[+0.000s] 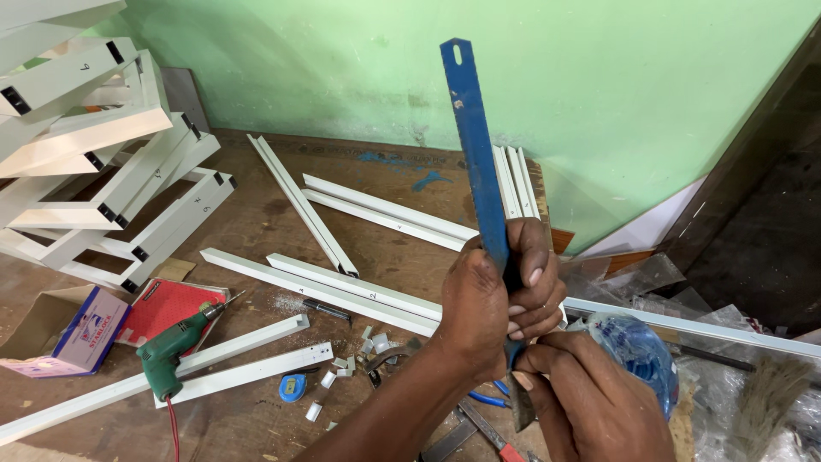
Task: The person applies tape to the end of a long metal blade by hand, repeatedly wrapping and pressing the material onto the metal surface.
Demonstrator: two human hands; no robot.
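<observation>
Your right hand (590,402), lowest in frame, pinches the blue hacksaw blade (475,145) at its bottom end. Left hand (500,299) wraps the blade just above. Long axis near vertical, tip upper centre, over the surface (256,222).

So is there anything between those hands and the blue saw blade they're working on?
Nothing visible. The left hand grips the blue saw blade directly around its lower part, holding it upright, and the right hand pinches the lower end just beneath it. The blade's lowest part is hidden by the fingers.
</observation>
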